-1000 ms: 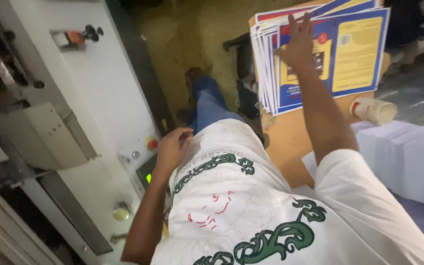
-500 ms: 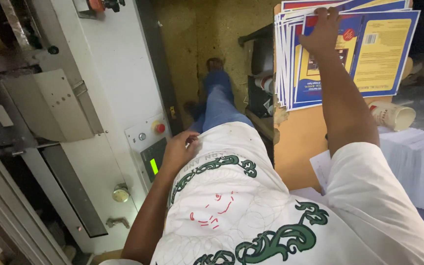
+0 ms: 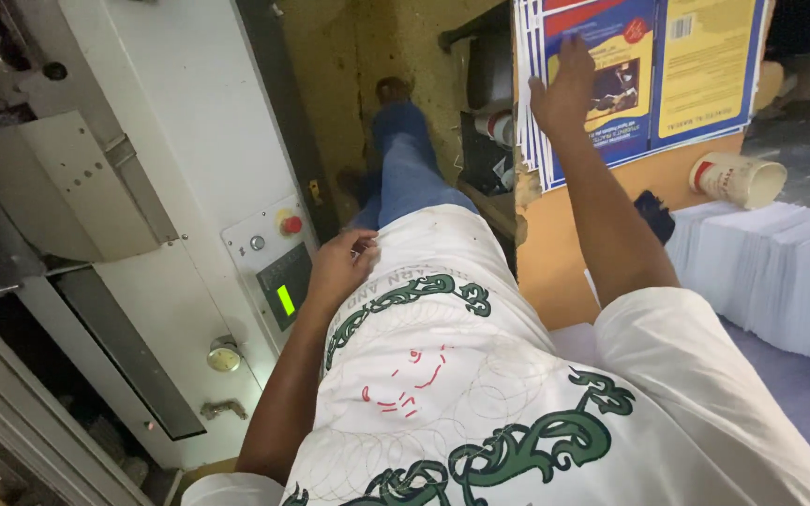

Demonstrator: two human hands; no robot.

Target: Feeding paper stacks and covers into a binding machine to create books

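Observation:
My right hand (image 3: 564, 89) lies flat, fingers spread, on top of a stack of blue, red and yellow printed sheets (image 3: 696, 66) that rests on a brown board (image 3: 555, 253). My left hand (image 3: 339, 267) sits at my waist with its fingers curled against the hem of my white shirt (image 3: 442, 375). It is just beside the machine's control panel (image 3: 278, 267). Whether it grips the cloth is unclear.
A large white machine (image 3: 171, 141) fills the left, with a red button (image 3: 291, 225), a green display (image 3: 285, 300) and a round knob (image 3: 223, 354). A paper cup (image 3: 738, 178) lies beside stacks of white paper (image 3: 780, 272) at the right. My leg in jeans (image 3: 410, 169) stands on a dirty floor.
The view has swung, so the printed sheets now sit higher and farther right. My right hand stays on the stack and my left hand stays at my waist.

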